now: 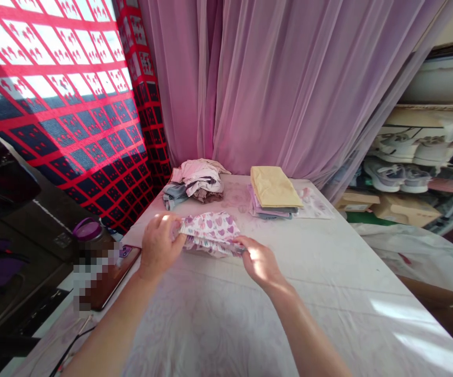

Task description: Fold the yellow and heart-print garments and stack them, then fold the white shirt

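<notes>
Between my two hands is a white garment with purple hearts and a ruffled edge (pixel 214 228), held just over the covered table. My left hand (pixel 160 243) is closed on its left end, thumb towards me. At the lower right corner, my right hand (pixel 258 257) pinches the cloth between thumb and fingers. Behind the garment lies a loose heap of pink, white, brown and blue-grey clothes (pixel 200 178). Further right is a neat stack of folded clothes, with a yellow folded cloth (pixel 275 187) on top.
A pale patterned cover spreads over the table (pixel 328 293). On the left edge lie a brown phone case (pixel 122 280), a jar with a purple lid (pixel 87 229) and a cable (pixel 71 348). Purple curtains (pixel 273 84) hang behind. At right stands a shelf with shoes (pixel 401 175).
</notes>
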